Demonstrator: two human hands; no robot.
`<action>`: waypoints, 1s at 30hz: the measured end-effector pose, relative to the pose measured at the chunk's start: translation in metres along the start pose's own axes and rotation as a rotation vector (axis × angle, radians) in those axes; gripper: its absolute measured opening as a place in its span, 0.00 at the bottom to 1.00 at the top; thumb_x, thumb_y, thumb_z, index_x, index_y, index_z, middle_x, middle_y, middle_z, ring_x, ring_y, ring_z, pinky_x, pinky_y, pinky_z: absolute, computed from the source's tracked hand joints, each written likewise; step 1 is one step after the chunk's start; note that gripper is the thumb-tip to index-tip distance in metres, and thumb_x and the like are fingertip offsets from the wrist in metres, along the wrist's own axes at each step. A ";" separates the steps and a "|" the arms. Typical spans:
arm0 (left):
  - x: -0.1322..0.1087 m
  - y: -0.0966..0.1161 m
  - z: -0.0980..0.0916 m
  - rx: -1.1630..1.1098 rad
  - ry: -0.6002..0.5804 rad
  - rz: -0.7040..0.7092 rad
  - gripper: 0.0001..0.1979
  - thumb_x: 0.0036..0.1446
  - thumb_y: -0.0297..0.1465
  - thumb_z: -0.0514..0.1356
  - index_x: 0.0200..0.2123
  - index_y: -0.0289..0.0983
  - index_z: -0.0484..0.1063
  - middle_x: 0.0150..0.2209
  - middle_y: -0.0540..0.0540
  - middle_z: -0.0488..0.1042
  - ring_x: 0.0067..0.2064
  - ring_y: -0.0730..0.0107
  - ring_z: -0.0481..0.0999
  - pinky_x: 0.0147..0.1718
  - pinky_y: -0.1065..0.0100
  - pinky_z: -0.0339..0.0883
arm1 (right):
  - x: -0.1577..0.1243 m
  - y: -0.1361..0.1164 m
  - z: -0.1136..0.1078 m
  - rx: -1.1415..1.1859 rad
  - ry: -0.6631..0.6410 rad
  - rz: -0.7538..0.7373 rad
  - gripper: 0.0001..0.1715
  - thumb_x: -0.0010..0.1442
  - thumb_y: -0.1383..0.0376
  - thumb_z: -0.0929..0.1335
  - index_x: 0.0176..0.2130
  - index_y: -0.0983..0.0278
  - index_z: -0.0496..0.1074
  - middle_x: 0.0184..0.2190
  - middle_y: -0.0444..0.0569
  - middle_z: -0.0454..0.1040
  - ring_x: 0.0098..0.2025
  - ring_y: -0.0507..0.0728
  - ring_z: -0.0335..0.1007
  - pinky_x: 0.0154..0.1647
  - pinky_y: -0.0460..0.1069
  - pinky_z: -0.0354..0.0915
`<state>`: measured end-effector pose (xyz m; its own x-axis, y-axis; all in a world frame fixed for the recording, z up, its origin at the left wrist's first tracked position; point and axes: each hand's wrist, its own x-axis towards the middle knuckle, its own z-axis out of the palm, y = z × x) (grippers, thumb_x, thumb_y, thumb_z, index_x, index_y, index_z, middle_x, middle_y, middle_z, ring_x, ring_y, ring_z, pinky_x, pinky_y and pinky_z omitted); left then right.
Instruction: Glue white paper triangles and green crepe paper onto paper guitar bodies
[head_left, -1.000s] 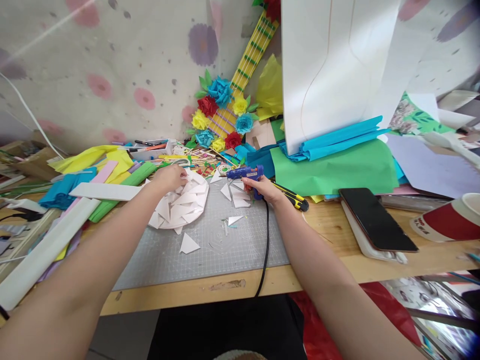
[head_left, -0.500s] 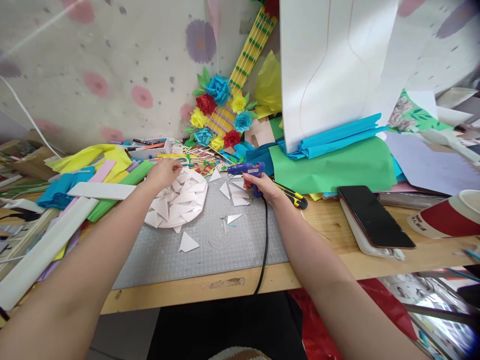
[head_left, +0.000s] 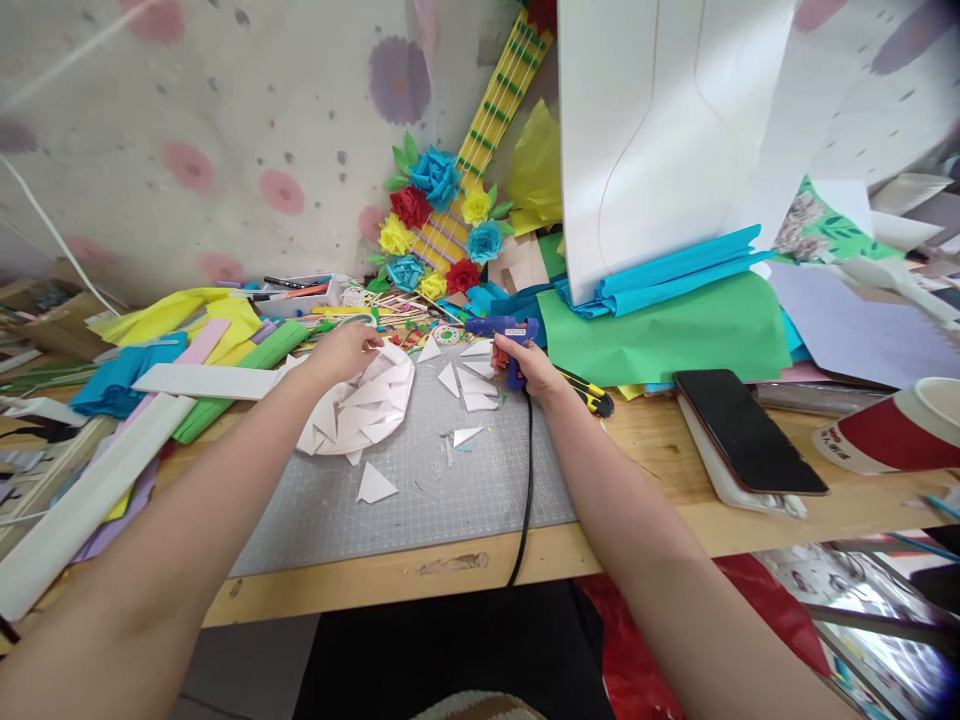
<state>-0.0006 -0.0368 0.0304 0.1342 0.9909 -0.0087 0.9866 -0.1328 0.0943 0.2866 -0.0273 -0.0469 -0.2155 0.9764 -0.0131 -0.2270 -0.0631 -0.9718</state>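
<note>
My right hand grips a blue hot glue gun by its handle, nozzle pointing left; a black cord hangs from it over the table edge. A round white piece covered with overlapping white triangles lies on the grey cutting mat. Over its back edge, my left hand has its fingers pinched together, touching the triangles; whatever lies between the fingertips is too small to make out. Several loose white triangles rest between the hands, and another triangle lies nearer the front.
A yellow-black utility knife lies beside my right wrist. Further right are a black phone and a paper cup. White strips and coloured paper crowd the left. Behind stand a flower-trimmed paper guitar and a white board.
My left hand has shifted slightly right and down over the round piece. The glue gun has moved a little to the right in my right hand.
</note>
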 end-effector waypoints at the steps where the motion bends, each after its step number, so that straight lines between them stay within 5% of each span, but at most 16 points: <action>1: -0.001 0.009 0.002 -0.009 0.007 0.039 0.14 0.51 0.29 0.56 0.41 0.38 0.76 0.42 0.44 0.77 0.42 0.61 0.75 0.39 0.67 0.65 | 0.001 0.000 0.000 0.021 0.027 0.001 0.28 0.37 0.43 0.74 0.22 0.62 0.66 0.18 0.42 0.68 0.20 0.48 0.61 0.22 0.46 0.61; 6: -0.003 0.063 0.025 -0.075 -0.037 0.211 0.14 0.53 0.29 0.56 0.43 0.36 0.75 0.44 0.41 0.75 0.47 0.59 0.73 0.46 0.66 0.63 | 0.006 0.001 -0.004 0.035 0.118 -0.023 0.30 0.40 0.39 0.71 0.24 0.61 0.65 0.18 0.43 0.68 0.20 0.50 0.60 0.22 0.47 0.61; 9: 0.001 0.089 0.039 -0.088 -0.103 0.182 0.19 0.51 0.33 0.61 0.47 0.37 0.72 0.47 0.39 0.74 0.49 0.56 0.72 0.48 0.64 0.63 | 0.005 0.001 -0.004 0.030 0.103 -0.005 0.30 0.38 0.40 0.72 0.24 0.61 0.65 0.19 0.43 0.69 0.20 0.50 0.60 0.22 0.48 0.62; 12: 0.006 0.099 0.049 -0.110 -0.139 0.130 0.27 0.44 0.37 0.67 0.49 0.35 0.71 0.49 0.36 0.72 0.53 0.49 0.70 0.50 0.61 0.62 | 0.004 0.001 -0.002 0.014 0.096 0.013 0.30 0.37 0.40 0.73 0.24 0.61 0.65 0.19 0.44 0.69 0.20 0.50 0.60 0.22 0.47 0.62; 16: 0.007 0.101 0.057 -0.224 -0.122 0.093 0.26 0.40 0.34 0.69 0.46 0.35 0.72 0.48 0.34 0.72 0.53 0.47 0.69 0.51 0.59 0.61 | 0.005 0.001 -0.001 0.003 0.085 0.009 0.29 0.40 0.40 0.72 0.24 0.61 0.65 0.19 0.43 0.69 0.20 0.49 0.61 0.23 0.46 0.62; 24: -0.019 0.112 0.070 -0.411 0.148 -0.076 0.25 0.44 0.20 0.60 0.48 0.33 0.68 0.46 0.35 0.72 0.51 0.50 0.70 0.51 0.56 0.62 | 0.003 0.000 0.001 0.096 0.062 0.037 0.29 0.36 0.43 0.75 0.23 0.63 0.66 0.19 0.42 0.70 0.21 0.47 0.62 0.22 0.44 0.61; 30: -0.027 0.106 0.081 -1.202 0.390 -0.173 0.16 0.44 0.22 0.60 0.39 0.35 0.73 0.44 0.42 0.73 0.43 0.65 0.74 0.45 0.64 0.69 | 0.002 -0.004 -0.002 0.005 0.032 -0.029 0.28 0.38 0.43 0.74 0.22 0.64 0.68 0.19 0.44 0.70 0.21 0.47 0.61 0.22 0.44 0.61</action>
<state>0.1082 -0.0797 -0.0398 -0.2244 0.9610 0.1614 0.2571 -0.1014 0.9611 0.2892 -0.0242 -0.0435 -0.1781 0.9840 0.0072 -0.2377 -0.0359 -0.9707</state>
